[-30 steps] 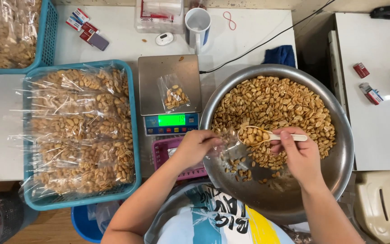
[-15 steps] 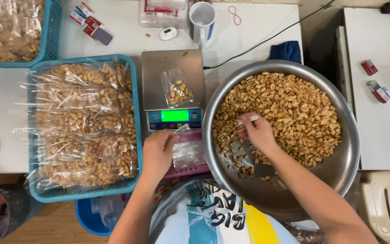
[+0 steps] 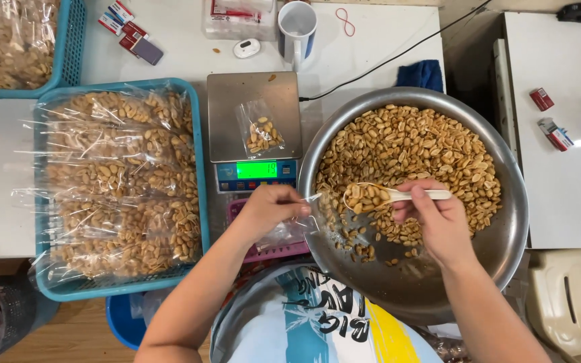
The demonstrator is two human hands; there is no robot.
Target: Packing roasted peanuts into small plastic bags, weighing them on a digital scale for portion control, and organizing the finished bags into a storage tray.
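Two hands: spoon (image 3: 398,195), clear bag (image 3: 297,225), peanuts.

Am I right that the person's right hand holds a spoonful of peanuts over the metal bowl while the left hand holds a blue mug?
Not quite: in the head view the left hand holds a clear plastic bag, not a mug. The right hand does hold the spoon of peanuts over the metal bowl.

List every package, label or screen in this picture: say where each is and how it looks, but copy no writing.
Scale screen: front of the scale, a glowing green rectangle.
Small bag: on the scale pan, clear plastic, few peanuts.
Filled bags: blue basket, clear, packed with peanuts.
Red-and-white packs: table top left, small boxes.
Two small packs: right white surface, red and white.
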